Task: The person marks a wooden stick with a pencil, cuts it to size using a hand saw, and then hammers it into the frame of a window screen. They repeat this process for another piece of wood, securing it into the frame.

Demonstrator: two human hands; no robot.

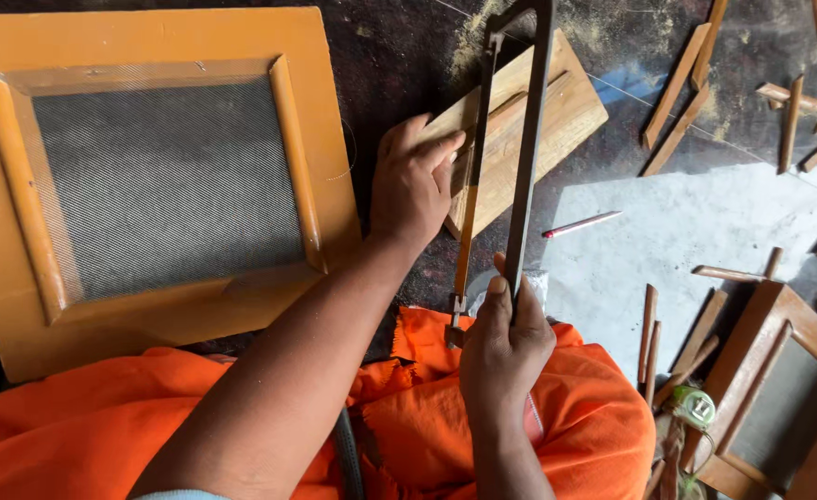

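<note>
Hands are occupied: right hand (504, 341) is closed around the hacksaw (506, 139) handle at 6 o'clock; left hand (415, 181) is pressed flat on the stiff wooden board (529, 125), at 12 o'clock on the floor.

Soft, even daylight fills the scene from above, bright enough to show colour cleanly. A pale slab (668, 250) at right reflects the strongest light and nears washout, with a bluish sheen on the dark floor (399, 56) above it. Shadows are faint and short, pooling under the left hand (415, 181) and beside the hacksaw (506, 157). The mesh of the yellow frame (163, 181) resolves sharply, with slight moiré. The orange cloth (75, 426) at the bottom is saturated and softer in focus. Mild wide-angle stretching shows toward the corners. No motion blur is evident.
</note>
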